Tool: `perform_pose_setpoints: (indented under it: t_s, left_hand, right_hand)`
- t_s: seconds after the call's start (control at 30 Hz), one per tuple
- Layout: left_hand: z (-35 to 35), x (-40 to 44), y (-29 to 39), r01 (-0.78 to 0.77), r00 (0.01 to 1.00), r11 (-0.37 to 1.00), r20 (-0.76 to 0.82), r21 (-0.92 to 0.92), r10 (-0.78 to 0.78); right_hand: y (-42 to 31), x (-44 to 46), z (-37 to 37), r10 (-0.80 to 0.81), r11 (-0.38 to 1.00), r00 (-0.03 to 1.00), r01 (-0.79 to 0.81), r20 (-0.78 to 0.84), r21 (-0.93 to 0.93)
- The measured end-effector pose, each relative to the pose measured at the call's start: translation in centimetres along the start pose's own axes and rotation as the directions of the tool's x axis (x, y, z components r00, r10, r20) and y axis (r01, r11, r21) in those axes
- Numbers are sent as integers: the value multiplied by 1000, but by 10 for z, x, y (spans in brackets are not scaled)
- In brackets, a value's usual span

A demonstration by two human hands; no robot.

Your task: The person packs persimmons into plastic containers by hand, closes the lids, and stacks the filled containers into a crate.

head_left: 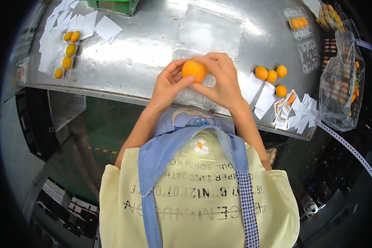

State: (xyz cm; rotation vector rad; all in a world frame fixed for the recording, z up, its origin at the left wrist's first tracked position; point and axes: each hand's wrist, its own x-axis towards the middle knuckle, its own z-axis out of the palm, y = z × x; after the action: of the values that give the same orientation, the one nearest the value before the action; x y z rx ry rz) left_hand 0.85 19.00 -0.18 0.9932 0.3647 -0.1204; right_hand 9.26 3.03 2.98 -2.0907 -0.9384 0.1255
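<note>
Fruit in the head view (pixel 194 71): round and orange, held up in front of the apron, above the near part of the metal table (pixel 140 56).
Left hand (pixel 169 82): I see it pinching the fruit, thumb laid across the lower front, the other fingers curled around the left side and behind.
Right hand (pixel 222 78): thumb and fingers curve about the fruit's right side; the fingertips blur on my feed, so I cannot tell how firmly they press.
Below the hands: a clear plastic tray (pixel 193 100) on the table, partly hidden from me.
Right of the hands: four loose orange fruits (pixel 271 76) near one another, white slips (pixel 263 99) and picture cards (pixel 290 100) along the edge.
Far right: a clear tray with orange fruits (pixel 294 23), another clear tray (pixel 308 56) just beside it, and a clear plastic bag (pixel 339 84) around packs.
Left side: a row of yellow-orange fruits (pixel 70 50) in a clear tray, white papers (pixel 87 22) behind, a green crate (pixel 113 5) at the top.
Apron (pixel 151 177): blue straps over a pale yellow shirt (pixel 194 225).
</note>
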Motion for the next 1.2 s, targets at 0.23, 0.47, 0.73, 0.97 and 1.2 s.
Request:
perform_pose_setpoints:
  t_s: [0.23,0.47,0.73,0.97,1.2]
  left_hand:
    - [-6,-10,1,-147,982,989,114,-14,147]
    - [-6,-11,-4,-204,966,979,164,10,199]
    - [7,-15,4,-35,993,999,113,19,33]
    - [4,-10,-3,60,997,998,44,31,-61]
    - [-4,-7,-16,217,976,966,-15,140,-217]
  right_hand:
    - [-6,-12,-14,172,876,983,-179,56,449]
    - [-2,-18,-3,214,840,976,-211,52,501]
    - [6,-24,7,430,604,891,-403,145,687]
    - [7,-33,10,512,576,813,-564,276,592]
    - [-2,-27,-2,315,860,903,-402,293,315]
